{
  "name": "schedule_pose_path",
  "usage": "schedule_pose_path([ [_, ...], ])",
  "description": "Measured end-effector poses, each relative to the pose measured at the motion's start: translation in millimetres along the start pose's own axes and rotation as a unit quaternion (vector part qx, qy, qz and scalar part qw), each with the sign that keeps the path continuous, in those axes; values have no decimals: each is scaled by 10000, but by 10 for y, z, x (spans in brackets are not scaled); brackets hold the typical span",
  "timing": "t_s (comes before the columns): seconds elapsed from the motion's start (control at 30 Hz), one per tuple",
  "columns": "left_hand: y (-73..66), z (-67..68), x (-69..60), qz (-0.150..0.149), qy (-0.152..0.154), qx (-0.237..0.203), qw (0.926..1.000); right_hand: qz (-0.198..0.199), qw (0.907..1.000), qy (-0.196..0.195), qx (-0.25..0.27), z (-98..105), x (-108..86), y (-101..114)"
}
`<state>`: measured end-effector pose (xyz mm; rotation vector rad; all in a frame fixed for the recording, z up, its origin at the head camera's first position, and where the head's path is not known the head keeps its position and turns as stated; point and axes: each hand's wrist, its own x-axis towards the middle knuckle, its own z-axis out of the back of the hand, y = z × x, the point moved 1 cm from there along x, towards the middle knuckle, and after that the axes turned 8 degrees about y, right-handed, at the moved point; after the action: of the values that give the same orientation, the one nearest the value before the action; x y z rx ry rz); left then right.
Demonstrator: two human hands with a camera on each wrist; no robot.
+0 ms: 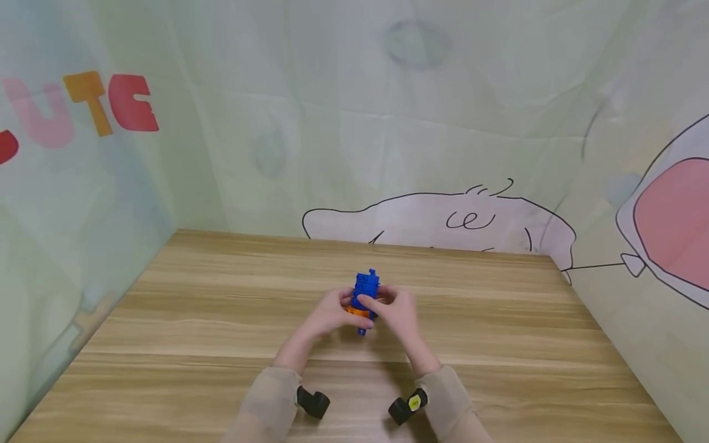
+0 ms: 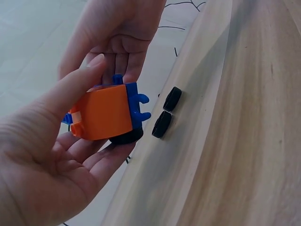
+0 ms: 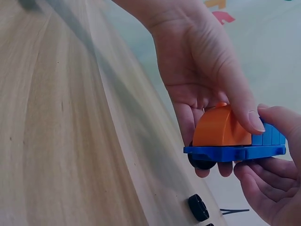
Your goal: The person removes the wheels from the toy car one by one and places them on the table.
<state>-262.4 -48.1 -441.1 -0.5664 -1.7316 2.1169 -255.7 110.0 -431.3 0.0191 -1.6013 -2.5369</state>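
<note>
Between both hands, just above the table, is a blue and orange toy vehicle (image 1: 367,288). My left hand (image 1: 327,315) grips its orange rounded part (image 2: 106,113), thumb on top and fingers below. My right hand (image 1: 400,312) pinches the blue end (image 3: 270,135), its thumb against the blue body. In the right wrist view a flat blue base (image 3: 230,153) runs along the toy's underside. One black wheel (image 3: 203,163) sits under the orange part, close to the left fingers. Fingers hide part of the toy's underside.
Two loose black wheels (image 2: 167,113) lie close together on the wooden table (image 1: 194,295), near the toy. Printed cloth walls (image 1: 343,123) stand at the back and sides. Each forearm carries a black wrist camera (image 1: 314,403).
</note>
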Motion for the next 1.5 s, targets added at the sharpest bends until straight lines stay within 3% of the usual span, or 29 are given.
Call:
schedule_pose_path([
  [0.33, 20, -22, 15, -75, 245, 35, 9997, 41, 10000, -47, -32, 8, 1, -13],
  [0.7, -5, -25, 10, 228, 100, -7, 9997, -119, 9999, -91, 70, 45, -20, 36],
  [0.8, -10, -4, 2, 321, -15, -130, 9994, -283, 9994, -85, 178, 73, -18, 46],
  [1.07, -25, 51, -15, 126, -13, -451, 9989, -402, 9977, -407, 363, 169, 11, 31],
  [1.3, -23, 44, -6, 250, -216, -767, 9965, -302, 9929, -751, 869, 221, 22, 44],
  [1.5, -24, 8, 17, 482, -304, -1196, 9912, -253, 9884, -708, 1318, 233, 11, 68],
])
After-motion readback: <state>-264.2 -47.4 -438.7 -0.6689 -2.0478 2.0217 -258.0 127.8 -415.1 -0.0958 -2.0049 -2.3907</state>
